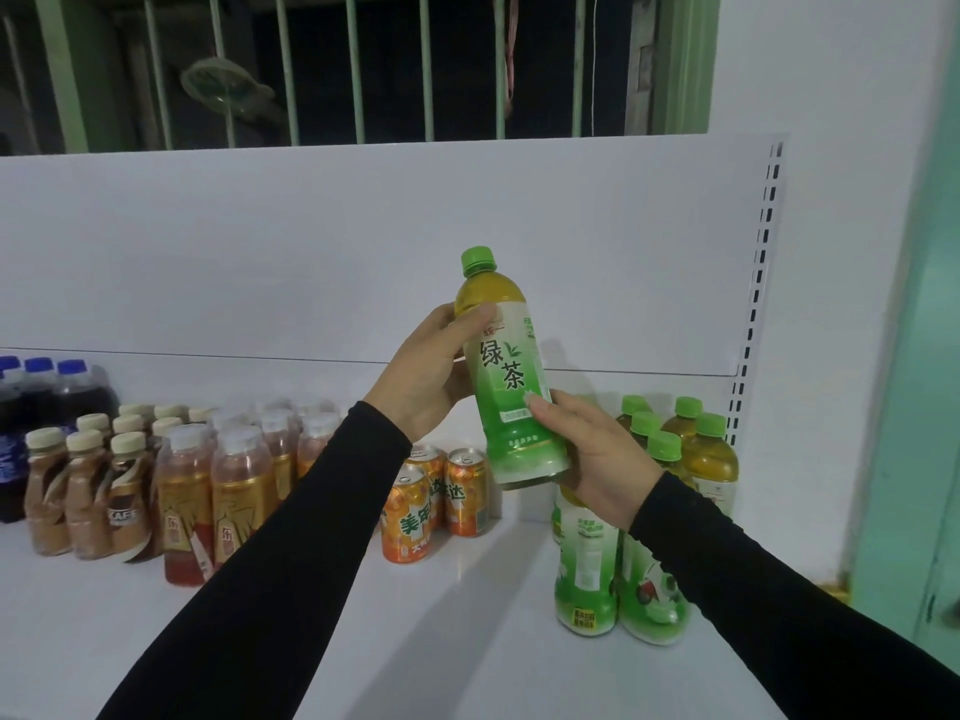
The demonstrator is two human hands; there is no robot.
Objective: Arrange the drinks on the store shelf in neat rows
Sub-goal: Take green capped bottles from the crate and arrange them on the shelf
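In hand: A green tea bottle was held upright and slightly tilted, clear of the white shelf, in front of its back panel.
Left hand: The left hand gripped the bottle's upper half, thumb across the label's top edge.
Right hand: The right hand wrapped round the bottle's base from the right, fingers curled behind it.
Already placed: Green tea bottles stood clustered at the shelf's right end, beside the slotted upright; orange soda cans sat in a small group mid-shelf; amber tea bottles, coffee bottles and dark cola bottles stood in rows to the left.
Still to do: The held bottle had yet to join its group, probably at the green tea cluster just below it.
Progress: Most drinks appeared sorted by kind; the right-hand rows looked looser than those on the left.
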